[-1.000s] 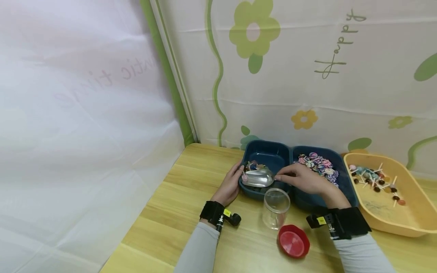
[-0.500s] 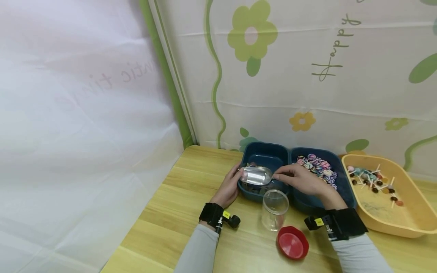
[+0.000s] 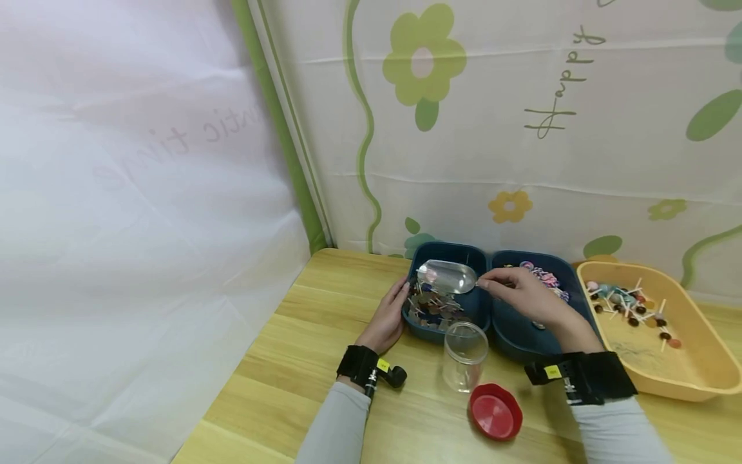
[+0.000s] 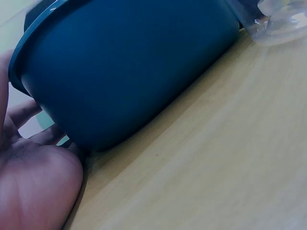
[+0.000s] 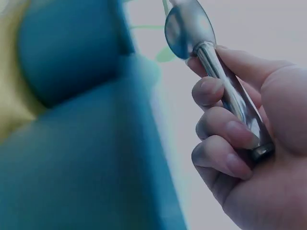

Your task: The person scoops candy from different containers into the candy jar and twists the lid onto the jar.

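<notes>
Scoop: we see the metal scoop (image 3: 447,276) just right of the head view's centre, above the left tub (image 3: 442,252), its mouth to the left; we cannot tell its load.
Right hand: our right hand (image 3: 524,296) curls its fingers round the handle (image 5: 232,93), closed on it in the right wrist view.
Left hand: we rest our left hand (image 3: 385,322) on that tub's left side, fingers fairly straight, touching the outer wall.
Left tub's sweets: lollipops (image 3: 436,310) with pale sticks lie in its lower part.
Middle tub: another blue tub (image 3: 516,338) adjoins it on the right, colourful sweets (image 3: 545,277) in its upper part.
Tray: the yellow tray (image 3: 698,354) sits at the lower right, more lollipops inside.
Jar: a clear jar (image 3: 464,367) stands just below the left tub.
Lid: the red lid (image 3: 495,414) lies just below the jar, on the table (image 3: 278,341).
</notes>
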Tool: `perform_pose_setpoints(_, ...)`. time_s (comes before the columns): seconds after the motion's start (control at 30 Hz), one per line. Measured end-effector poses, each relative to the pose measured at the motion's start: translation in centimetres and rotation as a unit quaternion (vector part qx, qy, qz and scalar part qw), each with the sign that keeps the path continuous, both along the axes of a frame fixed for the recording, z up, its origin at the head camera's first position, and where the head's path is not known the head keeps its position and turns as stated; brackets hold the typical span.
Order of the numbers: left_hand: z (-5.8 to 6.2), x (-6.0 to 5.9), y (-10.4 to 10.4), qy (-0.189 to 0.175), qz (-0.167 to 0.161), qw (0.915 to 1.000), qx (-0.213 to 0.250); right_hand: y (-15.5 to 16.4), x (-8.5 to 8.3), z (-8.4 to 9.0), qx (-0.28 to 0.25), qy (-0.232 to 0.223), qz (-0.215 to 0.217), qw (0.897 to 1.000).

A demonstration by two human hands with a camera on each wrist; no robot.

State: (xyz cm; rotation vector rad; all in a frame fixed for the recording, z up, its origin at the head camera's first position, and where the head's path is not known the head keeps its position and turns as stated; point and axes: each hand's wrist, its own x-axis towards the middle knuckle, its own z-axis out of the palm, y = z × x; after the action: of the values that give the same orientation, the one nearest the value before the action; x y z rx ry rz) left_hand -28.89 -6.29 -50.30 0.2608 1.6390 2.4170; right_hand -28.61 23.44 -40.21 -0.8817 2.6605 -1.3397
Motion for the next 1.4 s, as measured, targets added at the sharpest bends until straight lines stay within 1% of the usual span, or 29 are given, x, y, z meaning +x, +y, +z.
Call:
perform_pose_setpoints(0.13,-0.1,0.0,-0.1,-0.004,-0.003,1.0,-0.006,1.5,0.7,1.6,-0.042,-0.009,-0.002,0.999)
perform_pose_setpoints(0.2,-0.1,0.0,-0.1,-0.005,-0.003,0.9999,-0.01,2.3,1.2,2.5,-0.072,-0.018,0.004,0.997)
perform_pose_setpoints(0.23,-0.1,0.0,0.0,-0.006,-0.002,0.9999,-0.011,2.7,1.5,2.9,-0.083,-0.015,0.007,0.996)
perform_pose_setpoints(0.33,0.0,-0.1,0.0,-0.006,-0.001,0.9999,-0.01,3.7,2.4,4.3,-0.092,0.003,0.009,0.996)
perform_pose_setpoints(0.4,0.0,-0.1,0.0,-0.009,0.0,0.9999,-0.009,4.4,3.2,5.3,-0.086,0.019,0.006,0.996)
perform_pose_setpoints(0.5,0.0,0.0,-0.1,-0.014,0.001,0.9999,-0.004,5.4,4.4,6.4,-0.07,0.043,0.001,0.997)
perform_pose_setpoints(0.6,0.0,0.1,0.0,-0.016,0.006,0.9999,0.001,6.4,5.6,7.5,-0.037,0.062,-0.021,0.997)
perform_pose_setpoints(0.7,0.1,0.0,0.0,-0.014,0.008,0.9998,0.008,7.5,6.9,8.3,-0.002,0.067,-0.048,0.997)
perform_pose_setpoints(0.83,0.1,-0.2,0.1,-0.012,0.004,0.9998,0.017,9.3,8.1,8.4,0.027,0.079,-0.03,0.996)
perform_pose_setpoints(0.93,0.1,-0.3,0.1,-0.01,0.0,0.9997,0.021,10.2,8.6,8.2,0.052,0.076,-0.008,0.996)
perform_pose_setpoints(1.0,0.0,-0.3,0.1,-0.008,-0.001,0.9997,0.025,10.3,8.8,8.3,0.088,0.062,-0.012,0.994)
perform_pose_setpoints(1.13,0.1,-0.3,0.0,-0.006,0.0,0.9996,0.026,9.8,8.9,8.9,0.174,0.035,-0.012,0.984)
perform_pose_setpoints(1.2,0.1,-0.3,0.0,-0.008,0.002,0.9997,0.025,9.5,9.0,9.0,0.202,0.024,-0.008,0.979)
perform_pose_setpoints(1.3,0.2,-0.3,0.1,-0.012,0.004,0.9997,0.023,9.2,9.1,9.0,0.214,0.016,-0.002,0.977)
perform_pose_setpoints(1.4,0.1,-0.4,0.1,-0.018,0.005,0.9996,0.022,9.2,9.2,8.8,0.219,0.024,-0.001,0.975)
